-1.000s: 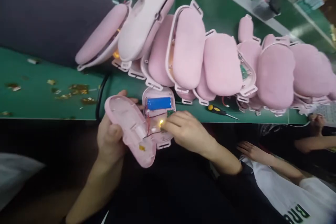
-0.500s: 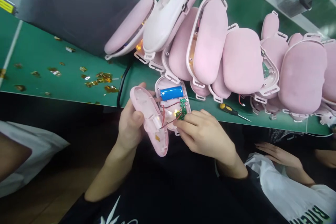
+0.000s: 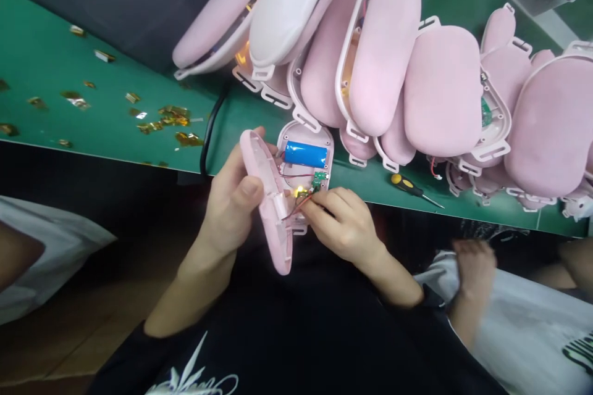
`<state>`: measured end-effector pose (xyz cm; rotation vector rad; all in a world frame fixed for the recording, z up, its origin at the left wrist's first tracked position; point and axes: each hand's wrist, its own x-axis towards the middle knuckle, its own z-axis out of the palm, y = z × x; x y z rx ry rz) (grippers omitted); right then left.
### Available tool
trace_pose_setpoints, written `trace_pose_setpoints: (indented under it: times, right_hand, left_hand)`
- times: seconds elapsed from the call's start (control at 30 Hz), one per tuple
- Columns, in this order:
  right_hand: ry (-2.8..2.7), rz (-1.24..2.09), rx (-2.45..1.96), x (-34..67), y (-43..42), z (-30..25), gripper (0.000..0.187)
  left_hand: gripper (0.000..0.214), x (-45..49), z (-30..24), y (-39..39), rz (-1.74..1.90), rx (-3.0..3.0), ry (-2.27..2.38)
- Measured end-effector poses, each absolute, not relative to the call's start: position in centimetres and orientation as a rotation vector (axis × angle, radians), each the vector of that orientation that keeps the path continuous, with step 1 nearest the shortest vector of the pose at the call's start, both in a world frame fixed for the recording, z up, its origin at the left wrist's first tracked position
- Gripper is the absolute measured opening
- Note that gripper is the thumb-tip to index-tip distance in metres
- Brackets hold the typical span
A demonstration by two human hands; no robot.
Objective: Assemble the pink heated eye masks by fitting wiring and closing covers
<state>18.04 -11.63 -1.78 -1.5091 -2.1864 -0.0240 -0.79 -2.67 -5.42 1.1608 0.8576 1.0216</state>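
My left hand (image 3: pixel 231 197) is closed around a pink half-shell (image 3: pixel 269 207), tilted nearly on edge with its inner side turned to the right. Behind it lies a second pink half-shell (image 3: pixel 288 129), open side up at the table edge. A blue cylindrical battery (image 3: pixel 306 153) sits inside that one, with a small green circuit board (image 3: pixel 319 178) and a glowing yellow light (image 3: pixel 300 190) below it. Thin red and black wires (image 3: pixel 301 203) run between the two halves. My right hand (image 3: pixel 345 222) pinches at the lit board and its wires; its fingertips partly cover them.
Pink padded casings (image 3: pixel 442 92) are piled along the table's back and right. A yellow-and-black screwdriver (image 3: pixel 414 190) lies near the front edge. Gold tape scraps (image 3: pixel 173 116) and a black cable (image 3: pixel 210 129) are on the left, below a grey box (image 3: pixel 115 6). A co-worker's hand (image 3: pixel 475 265) is at right.
The left half-shell has turned more on edge. My right hand has shifted slightly left with the lit board. The co-worker's hand has risen and bent. The whole view has moved closer.
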Motion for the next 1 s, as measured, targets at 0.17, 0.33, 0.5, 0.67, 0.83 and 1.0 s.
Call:
trace_pose_setpoints:
  times: [0.17,0.33,0.5,0.67,0.83,1.0]
  right_hand:
    - [-2.043,0.097,-1.511,18.8,-13.4,-2.5,0.027]
    - [-2.026,0.144,-1.399,18.6,-13.3,-2.7,0.027]
    - [-2.024,0.202,-1.417,18.3,-12.4,-2.9,0.026]
    - [-2.001,0.228,-1.541,17.9,-11.8,-2.6,0.022]
    - [-2.031,0.208,-1.623,17.6,-11.3,-1.9,0.015]
    - [-2.009,0.287,-1.592,18.0,-10.9,-1.8,0.009]
  left_hand:
    - [0.083,-0.6,-5.2,-2.8,1.036,1.127,0.870]
    - [0.082,-0.7,-5.2,-2.6,1.032,1.185,0.878]
    - [0.085,-1.0,-5.3,-2.3,1.033,1.190,0.910]
    - [0.080,-1.0,-5.0,-2.1,1.030,1.193,0.903]
    - [0.080,-1.2,-4.7,-1.7,1.015,1.220,0.907]
    - [0.082,-1.5,-5.0,-1.5,1.012,1.253,0.921]
